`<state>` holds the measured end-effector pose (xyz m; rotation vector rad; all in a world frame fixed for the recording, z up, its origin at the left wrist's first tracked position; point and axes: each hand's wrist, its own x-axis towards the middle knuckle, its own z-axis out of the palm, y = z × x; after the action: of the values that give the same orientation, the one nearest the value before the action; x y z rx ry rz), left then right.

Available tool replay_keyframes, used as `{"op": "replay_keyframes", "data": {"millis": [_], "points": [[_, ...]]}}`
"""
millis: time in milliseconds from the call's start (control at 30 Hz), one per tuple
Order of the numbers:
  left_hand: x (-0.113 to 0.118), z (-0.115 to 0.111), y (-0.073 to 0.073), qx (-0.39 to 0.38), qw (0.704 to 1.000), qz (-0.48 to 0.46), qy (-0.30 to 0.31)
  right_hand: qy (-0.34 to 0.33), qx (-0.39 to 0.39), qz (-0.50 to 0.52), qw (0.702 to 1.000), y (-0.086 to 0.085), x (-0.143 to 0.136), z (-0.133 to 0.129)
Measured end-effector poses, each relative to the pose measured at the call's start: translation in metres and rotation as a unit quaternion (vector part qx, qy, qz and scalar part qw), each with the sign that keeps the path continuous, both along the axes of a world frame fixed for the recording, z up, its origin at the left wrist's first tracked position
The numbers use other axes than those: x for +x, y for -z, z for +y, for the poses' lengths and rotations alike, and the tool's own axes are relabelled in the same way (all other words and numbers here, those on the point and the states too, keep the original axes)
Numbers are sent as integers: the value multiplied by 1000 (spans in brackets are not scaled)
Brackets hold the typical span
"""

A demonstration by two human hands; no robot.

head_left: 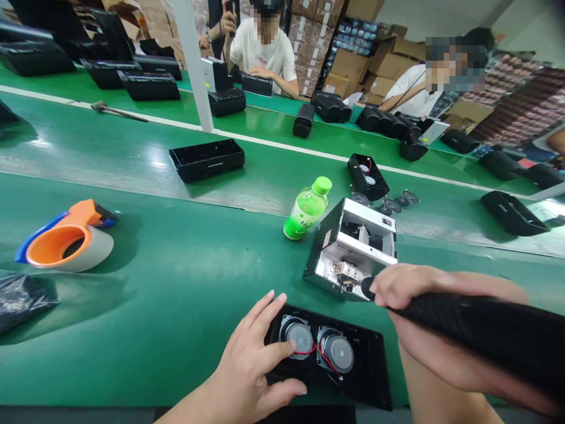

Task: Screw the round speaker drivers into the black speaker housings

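My left hand (245, 356) lies with its fingers spread on a black speaker panel (368, 380) at the near edge of the bench. Two round speaker drivers (341, 352) with silver backs sit in the panel, joined by a red wire. One fingertip touches the left driver (303, 337). In my right hand (408, 285) is a black electric screwdriver (489, 333), held slanting, its body running off toward the right edge. Its front end is at the lower opening of a silver and black screw feeder (329, 253); the bit's exact tip is hard to make out.
A green-capped bottle (308, 209) stands left of the screw feeder. An orange tape dispenser (66, 238) and a dark plastic bag (22, 300) lie at left. Behind are a black speaker housing (207, 160), loose drivers (391, 206), a white post (194, 65) and co-workers across the bench.
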<state>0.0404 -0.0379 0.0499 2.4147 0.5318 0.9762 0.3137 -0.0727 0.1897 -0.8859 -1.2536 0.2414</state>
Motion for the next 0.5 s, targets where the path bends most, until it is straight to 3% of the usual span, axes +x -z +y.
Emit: {"op": "replay_keyframes", "data": {"millis": [133, 500], "points": [[0, 0, 2, 2, 1000, -2, 7, -49, -19, -39, 998, 3, -5, 14], [2, -1, 1, 13, 1000, -11, -8, 36, -109, 114, 987, 7, 20, 35]]}}
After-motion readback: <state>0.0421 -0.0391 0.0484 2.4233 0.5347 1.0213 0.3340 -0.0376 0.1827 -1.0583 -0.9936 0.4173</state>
